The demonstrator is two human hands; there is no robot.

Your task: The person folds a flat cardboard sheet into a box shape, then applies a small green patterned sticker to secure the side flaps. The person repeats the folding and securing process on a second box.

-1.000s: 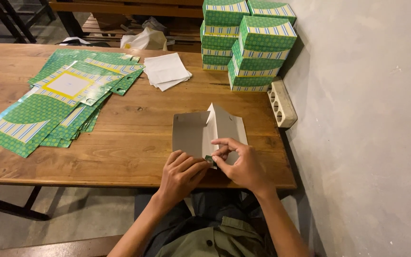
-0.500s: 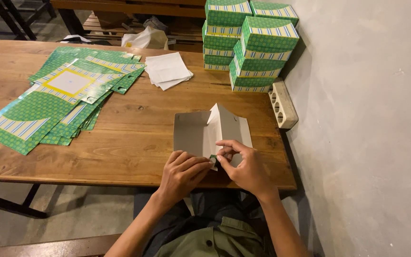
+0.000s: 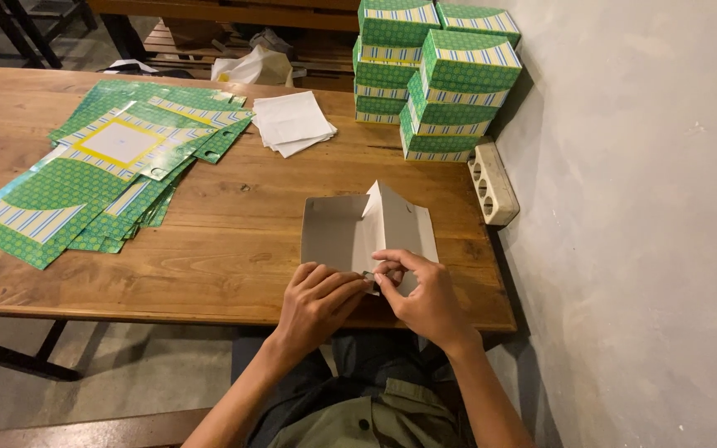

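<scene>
Near the front edge of the brown wooden table, both hands work on a half-folded grey cardboard box blank, its plain inner side up and one panel standing up as a ridge. The left hand lies curled against the blank's near edge, fingers together and pressing on the card. The right hand pinches a small flap at that same edge between thumb and forefinger. Farther left on the table lies a spread pile of flat green patterned box blanks with striped borders. Beyond it sits a small stack of white paper sheets. At the far right corner stands a stack of finished green boxes, with a beige power strip just beside the grey wall.
</scene>
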